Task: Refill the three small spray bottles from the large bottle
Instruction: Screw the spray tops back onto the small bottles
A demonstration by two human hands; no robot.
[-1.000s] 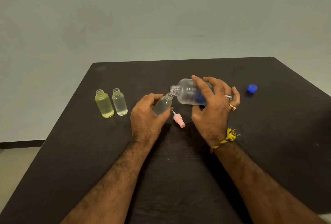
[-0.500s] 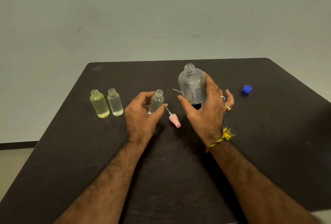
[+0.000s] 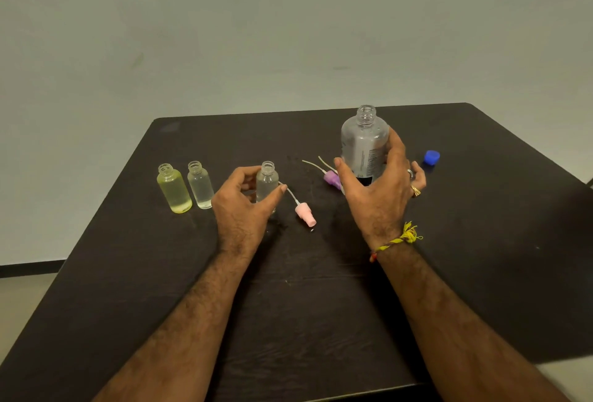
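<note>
The large clear bottle [image 3: 364,141] stands upright and uncapped on the dark table [image 3: 481,241], with my right hand [image 3: 378,193] wrapped around its lower half. My left hand [image 3: 244,202] holds a small clear bottle [image 3: 267,181] upright on the table, its neck open. Two more small open bottles stand at the left: a yellowish one [image 3: 173,188] and a clear one [image 3: 199,185], touching side by side.
A pink spray cap [image 3: 305,213] with its tube lies between my hands. A purple spray cap [image 3: 332,178] and loose tubes lie beside the large bottle. The blue cap [image 3: 431,157] sits at the right. A pale wall rises behind the table.
My right hand has tipped the large bottle back from pouring to upright and set it down further right. My left hand has stood the small bottle upright.
</note>
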